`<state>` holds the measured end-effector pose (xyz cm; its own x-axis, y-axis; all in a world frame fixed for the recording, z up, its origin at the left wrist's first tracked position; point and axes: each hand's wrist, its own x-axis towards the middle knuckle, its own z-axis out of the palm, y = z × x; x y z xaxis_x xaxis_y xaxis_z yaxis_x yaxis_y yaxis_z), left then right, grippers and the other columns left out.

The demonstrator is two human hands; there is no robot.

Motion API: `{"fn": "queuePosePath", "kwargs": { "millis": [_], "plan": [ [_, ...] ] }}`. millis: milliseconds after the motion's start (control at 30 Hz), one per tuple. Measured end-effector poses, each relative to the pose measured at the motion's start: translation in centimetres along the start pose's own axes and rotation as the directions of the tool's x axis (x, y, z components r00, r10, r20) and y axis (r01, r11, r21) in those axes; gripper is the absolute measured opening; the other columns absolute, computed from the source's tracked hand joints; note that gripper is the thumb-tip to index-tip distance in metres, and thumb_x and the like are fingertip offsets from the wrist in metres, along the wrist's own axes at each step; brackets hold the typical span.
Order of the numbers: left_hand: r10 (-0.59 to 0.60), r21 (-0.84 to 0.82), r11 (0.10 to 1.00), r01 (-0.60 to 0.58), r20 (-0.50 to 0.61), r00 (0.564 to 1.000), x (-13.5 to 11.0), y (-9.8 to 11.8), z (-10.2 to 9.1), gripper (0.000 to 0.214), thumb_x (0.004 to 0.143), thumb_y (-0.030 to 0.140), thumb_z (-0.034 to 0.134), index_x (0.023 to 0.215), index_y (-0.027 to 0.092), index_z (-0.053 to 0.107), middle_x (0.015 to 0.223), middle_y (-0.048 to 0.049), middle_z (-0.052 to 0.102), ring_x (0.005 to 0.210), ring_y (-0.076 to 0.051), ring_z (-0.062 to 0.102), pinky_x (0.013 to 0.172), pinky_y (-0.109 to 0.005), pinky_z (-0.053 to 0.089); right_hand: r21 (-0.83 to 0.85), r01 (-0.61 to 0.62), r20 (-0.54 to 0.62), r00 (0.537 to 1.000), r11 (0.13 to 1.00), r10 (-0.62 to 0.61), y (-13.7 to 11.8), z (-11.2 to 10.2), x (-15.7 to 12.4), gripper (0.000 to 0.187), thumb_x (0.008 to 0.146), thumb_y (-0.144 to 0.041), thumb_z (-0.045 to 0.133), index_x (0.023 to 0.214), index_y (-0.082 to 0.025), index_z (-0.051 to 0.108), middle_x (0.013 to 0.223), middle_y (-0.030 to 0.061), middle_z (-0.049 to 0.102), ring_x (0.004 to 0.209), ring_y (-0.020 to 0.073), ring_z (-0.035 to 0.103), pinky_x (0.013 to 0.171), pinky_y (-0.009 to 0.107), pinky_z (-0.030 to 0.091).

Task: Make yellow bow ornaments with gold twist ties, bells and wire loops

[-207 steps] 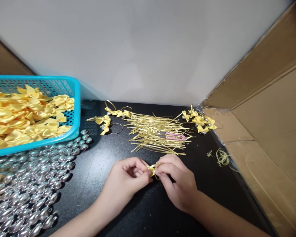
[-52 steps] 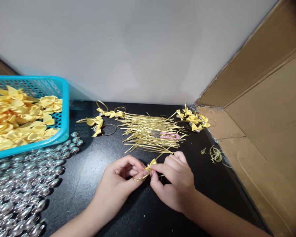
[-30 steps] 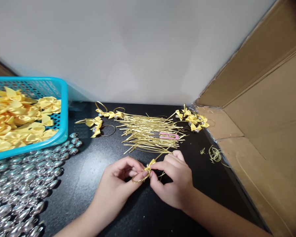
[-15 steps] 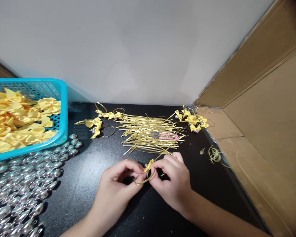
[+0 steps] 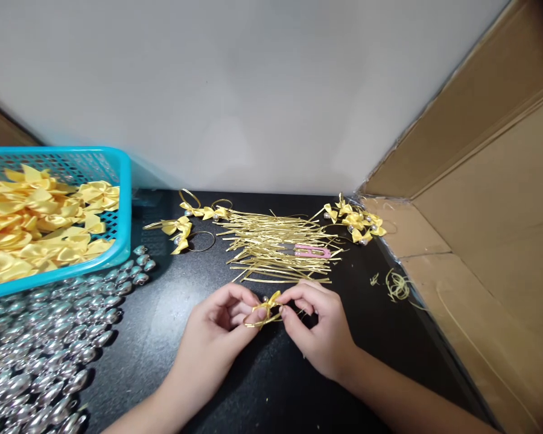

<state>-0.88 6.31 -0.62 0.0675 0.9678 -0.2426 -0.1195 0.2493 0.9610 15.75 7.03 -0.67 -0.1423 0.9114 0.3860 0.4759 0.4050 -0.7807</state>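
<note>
Between my fingertips is a yellow ribbon bow (image 5: 273, 299) with a silver bead and a loop of gold cord (image 5: 257, 324). My left hand (image 5: 226, 325) pinches the bow's left side between thumb and fingers. On the other side, my right hand (image 5: 319, 325) has thumb and forefinger closed on the bow's right end. Just beyond my hands lies a spread of gold cords (image 5: 262, 241), with pink-handled thread snips (image 5: 312, 251) resting on top.
A turquoise basket (image 5: 125, 211) of yellow bows (image 5: 36, 223) stands at left, with many silver beads (image 5: 54, 349) before it. Bows with beads (image 5: 355, 223) lie at back right, others (image 5: 176, 226) at back left. Thread scraps (image 5: 398, 286) lie near the cardboard wall (image 5: 493, 150).
The right hand has shifted slightly and its fingers now pinch the bow's right end. The bow and gold loop have tilted flatter. The whole view has moved a little.
</note>
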Motion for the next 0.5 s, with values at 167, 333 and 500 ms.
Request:
{"fn": "queuePosePath", "kwargs": {
  "millis": [167, 333, 500],
  "plan": [
    [0.003, 0.012, 1.000, -0.003, 0.041, 0.999, -0.08, 0.00, -0.05, 0.015, 0.068, 0.019, 0.076, 0.069, 0.017, 0.061, 0.061, 0.0033, 0.063, 0.055, -0.009, 0.055, 0.053, -0.017, 0.045, -0.032, 0.012, -0.024, 1.000, 0.999, -0.013, -0.25, 0.08, -0.12, 0.004, 0.074, -0.017, 0.064, 0.073, -0.019, 0.067, 0.053, -0.0045, 0.054, 0.048, 0.0112, 0.045, 0.050, 0.024, 0.038],
    [0.079, 0.023, 0.996, -0.081, 0.074, 0.994, -0.21, 0.16, 0.25, 0.013, 0.069, 0.013, 0.072, 0.065, 0.018, 0.061, 0.063, 0.0037, 0.064, 0.058, -0.009, 0.056, 0.055, -0.017, 0.046, -0.020, 0.007, 0.007, 1.000, 1.000, -0.007, -0.28, 0.15, -0.20, 0.013, 0.081, -0.016, 0.060, 0.069, -0.019, 0.066, 0.053, -0.0036, 0.056, 0.049, 0.0109, 0.047, 0.051, 0.024, 0.038],
    [0.061, -0.036, 0.998, -0.059, 0.065, 0.996, -0.02, 0.16, 0.01, 0.014, 0.067, 0.011, 0.071, 0.063, 0.018, 0.060, 0.062, 0.0049, 0.062, 0.058, -0.009, 0.054, 0.055, -0.016, 0.045, 0.057, -0.052, 0.058, 0.997, 0.997, 0.048, -0.33, 0.31, -0.48, 0.014, 0.084, -0.017, 0.056, 0.072, -0.020, 0.060, 0.063, -0.0016, 0.060, 0.056, 0.0119, 0.051, 0.053, 0.023, 0.041]
  ]
}}
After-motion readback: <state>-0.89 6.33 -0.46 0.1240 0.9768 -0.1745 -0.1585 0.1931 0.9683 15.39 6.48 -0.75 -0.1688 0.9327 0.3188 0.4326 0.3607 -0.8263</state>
